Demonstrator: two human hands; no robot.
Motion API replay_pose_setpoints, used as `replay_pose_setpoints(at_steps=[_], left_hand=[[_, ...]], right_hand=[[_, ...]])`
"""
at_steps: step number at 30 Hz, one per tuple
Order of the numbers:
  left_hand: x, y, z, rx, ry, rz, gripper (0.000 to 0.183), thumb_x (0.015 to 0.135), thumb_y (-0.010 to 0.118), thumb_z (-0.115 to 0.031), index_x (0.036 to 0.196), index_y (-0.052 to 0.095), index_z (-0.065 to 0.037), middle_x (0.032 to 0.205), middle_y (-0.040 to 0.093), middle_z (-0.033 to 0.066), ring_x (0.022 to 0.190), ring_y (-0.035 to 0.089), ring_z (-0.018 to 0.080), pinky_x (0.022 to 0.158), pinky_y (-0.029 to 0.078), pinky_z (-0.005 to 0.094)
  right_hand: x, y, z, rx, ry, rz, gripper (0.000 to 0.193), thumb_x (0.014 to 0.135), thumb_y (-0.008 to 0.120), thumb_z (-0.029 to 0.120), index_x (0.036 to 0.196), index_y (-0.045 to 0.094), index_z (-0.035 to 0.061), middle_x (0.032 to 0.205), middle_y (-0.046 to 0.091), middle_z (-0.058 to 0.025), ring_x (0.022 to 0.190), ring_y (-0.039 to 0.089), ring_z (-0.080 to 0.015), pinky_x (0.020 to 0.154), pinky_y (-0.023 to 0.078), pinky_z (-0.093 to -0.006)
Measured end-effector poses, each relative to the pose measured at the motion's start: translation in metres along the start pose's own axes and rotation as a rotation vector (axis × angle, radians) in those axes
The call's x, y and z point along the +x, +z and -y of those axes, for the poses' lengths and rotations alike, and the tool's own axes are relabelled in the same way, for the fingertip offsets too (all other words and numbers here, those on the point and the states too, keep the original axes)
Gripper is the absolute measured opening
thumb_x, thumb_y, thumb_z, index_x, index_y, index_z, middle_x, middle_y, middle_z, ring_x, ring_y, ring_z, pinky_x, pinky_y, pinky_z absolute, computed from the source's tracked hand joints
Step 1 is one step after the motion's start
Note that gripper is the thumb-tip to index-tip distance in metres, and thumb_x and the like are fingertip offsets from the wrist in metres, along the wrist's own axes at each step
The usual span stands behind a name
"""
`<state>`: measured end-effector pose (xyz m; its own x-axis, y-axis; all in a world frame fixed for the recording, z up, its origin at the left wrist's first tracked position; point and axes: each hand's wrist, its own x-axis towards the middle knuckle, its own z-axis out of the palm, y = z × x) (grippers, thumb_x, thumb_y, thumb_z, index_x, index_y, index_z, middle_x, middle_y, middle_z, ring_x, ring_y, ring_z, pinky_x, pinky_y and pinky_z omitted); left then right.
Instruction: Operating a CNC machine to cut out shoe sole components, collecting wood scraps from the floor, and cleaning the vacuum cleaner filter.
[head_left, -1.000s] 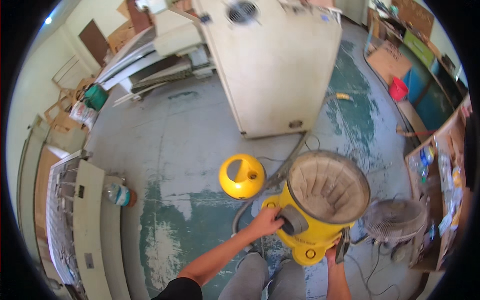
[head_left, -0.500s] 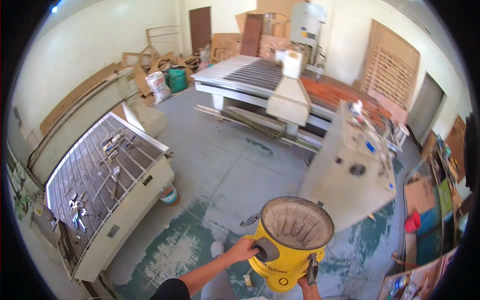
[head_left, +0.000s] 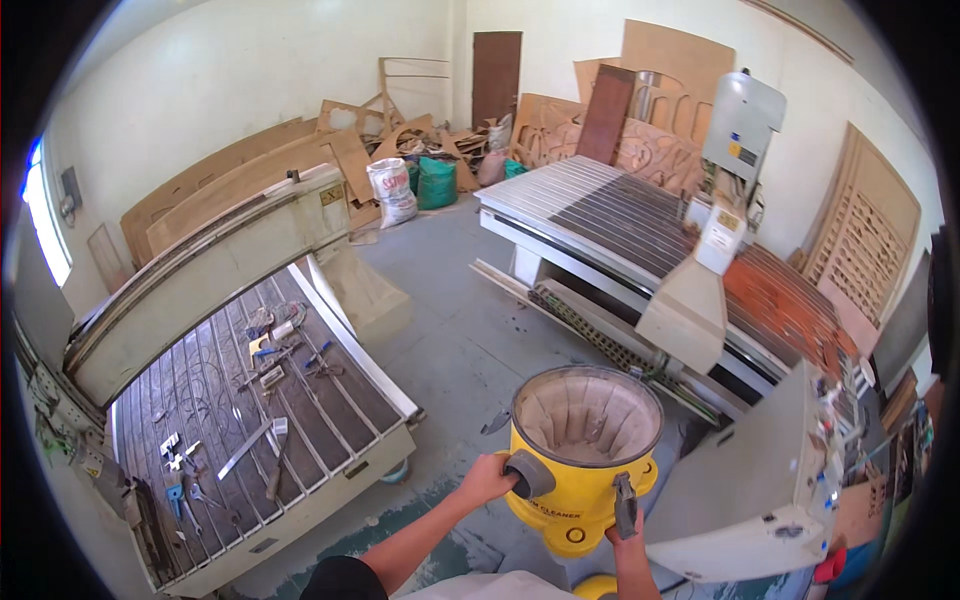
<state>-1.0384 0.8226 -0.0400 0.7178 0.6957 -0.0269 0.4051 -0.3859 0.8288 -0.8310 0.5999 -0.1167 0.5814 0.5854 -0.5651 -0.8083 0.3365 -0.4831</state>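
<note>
I hold a yellow vacuum cleaner drum (head_left: 550, 500) in front of me, its top uncovered. Inside its dark rim sits a dusty, pleated cloth filter (head_left: 588, 415). My left hand (head_left: 488, 478) is closed at the drum's left side, against the grey hose port (head_left: 532, 474). Low on the right side, beneath a dark latch (head_left: 625, 505), my right hand (head_left: 628, 540) grips the drum; some of its fingers are hidden behind it. Another latch (head_left: 497, 422) sticks out at the left of the rim. Part of a yellow round thing (head_left: 597, 588) shows below the drum.
Left stands a slatted machine bed (head_left: 330, 420) bearing wrenches, a brush and other tools. A larger cutting machine (head_left: 560, 240) is ahead right, with a beige cabinet (head_left: 740, 500) close on my right. White (head_left: 392, 192) and green sacks (head_left: 437, 184) stand by wood scraps at the back.
My view has moved forward and turned left, bringing the left machine bed nearer. The drum stays in both hands. A yellow round thing now shows at the lower edge.
</note>
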Motion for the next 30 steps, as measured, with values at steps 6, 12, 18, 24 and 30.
replay_pose_setpoints(at_steps=[6,12,18,24,30], left_hand=[[0.166,-0.040,0.054,-0.078,0.002,-0.102,0.027,0.068,0.060,-0.018,0.085,0.062,0.003,0.073,0.060,0.0226,0.072,0.060,0.0385,0.063,0.048,0.0414],[0.351,-0.113,0.084,-0.077,-0.079,-0.201,0.028,0.069,0.057,-0.011,0.093,0.063,0.002,0.074,0.062,0.0230,0.071,0.065,0.0293,0.064,0.050,0.0348],[0.518,-0.192,0.153,-0.877,-0.216,-0.268,0.045,0.073,0.051,-0.010,0.117,0.057,0.001,0.102,0.062,0.0181,0.087,0.060,0.0240,0.076,0.050,0.0343],[0.671,-0.303,0.210,-1.065,-0.264,-0.314,0.060,0.088,0.040,-0.049,0.124,0.048,-0.001,0.112,0.054,0.0190,0.099,0.054,0.0244,0.082,0.048,0.0418],[0.838,-0.427,0.243,-0.800,-0.497,-0.316,0.071,0.085,0.050,-0.054,0.125,0.044,0.004,0.118,0.053,0.0174,0.103,0.053,0.0246,0.086,0.044,0.0420]], right_hand=[[0.187,0.100,0.010,-0.196,-0.037,0.187,0.017,0.074,0.049,0.011,0.083,0.058,-0.0009,0.074,0.060,-0.0113,0.061,0.058,-0.0246,0.055,0.048,-0.0316],[0.411,0.195,0.029,-0.156,0.121,0.225,0.024,0.060,0.047,0.004,0.081,0.058,-0.0042,0.076,0.062,-0.0118,0.060,0.059,-0.0274,0.053,0.049,-0.0335],[0.516,0.396,0.034,-0.375,0.101,0.343,0.019,0.061,0.046,0.006,0.074,0.058,-0.0014,0.069,0.059,-0.0091,0.057,0.057,-0.0199,0.048,0.043,-0.0273],[0.661,0.558,-0.012,-0.284,0.158,0.321,0.020,0.057,0.046,0.005,0.071,0.057,-0.0047,0.071,0.061,-0.0122,0.060,0.060,-0.0242,0.049,0.048,-0.0296],[0.808,0.684,-0.063,-0.189,0.273,0.382,0.052,0.057,0.045,0.001,0.108,0.054,-0.0053,0.108,0.060,-0.0146,0.096,0.059,-0.0309,0.084,0.050,-0.0373]])
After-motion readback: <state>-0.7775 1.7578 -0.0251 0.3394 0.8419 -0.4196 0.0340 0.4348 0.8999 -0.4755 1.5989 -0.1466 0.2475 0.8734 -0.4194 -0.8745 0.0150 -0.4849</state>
